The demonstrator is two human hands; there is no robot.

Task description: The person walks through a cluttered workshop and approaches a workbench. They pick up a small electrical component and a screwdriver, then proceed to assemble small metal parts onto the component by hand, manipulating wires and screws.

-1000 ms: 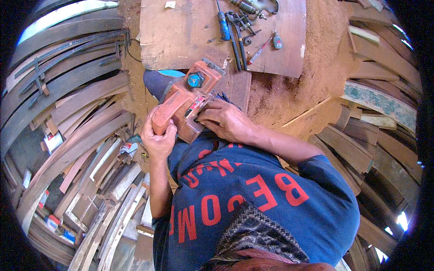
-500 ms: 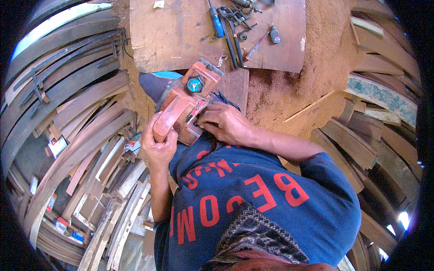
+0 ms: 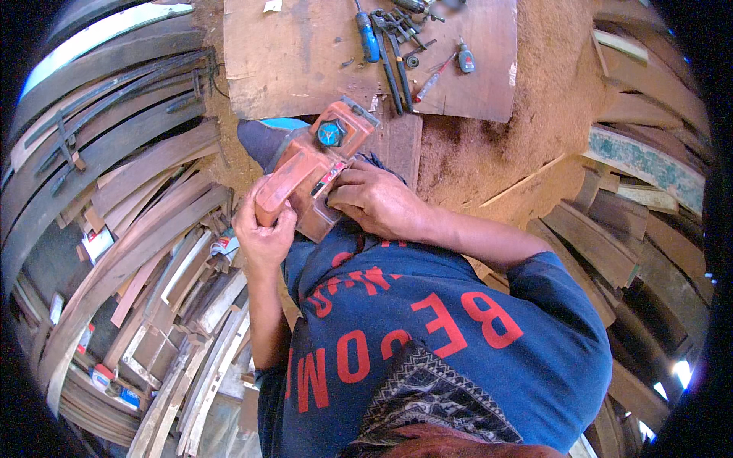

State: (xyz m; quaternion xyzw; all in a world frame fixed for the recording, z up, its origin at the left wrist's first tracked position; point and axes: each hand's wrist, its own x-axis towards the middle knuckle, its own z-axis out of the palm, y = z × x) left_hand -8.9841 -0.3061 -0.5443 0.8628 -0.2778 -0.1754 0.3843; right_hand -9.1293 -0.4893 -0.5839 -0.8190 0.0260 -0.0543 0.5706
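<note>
An orange-red electric planer with a round blue knob rests tilted over my lap. My left hand is wrapped around the rear end of its handle. Against the planer's right side lies my right hand, fingers bent and pressed together near a dark part of the body. Whatever those fingertips pinch, if anything, is hidden behind the hand and the tool. The planer's underside cannot be seen.
Ahead lies a wooden board bearing a blue-handled screwdriver, black-handled pliers, a thin red-handled screwdriver and a small grey bottle. Sawdust covers the ground. Stacked planks line both sides.
The planer and both hands have shifted very slightly in view. My right hand has turned a little, its fingers still at the planer's side. The left grip is unchanged.
</note>
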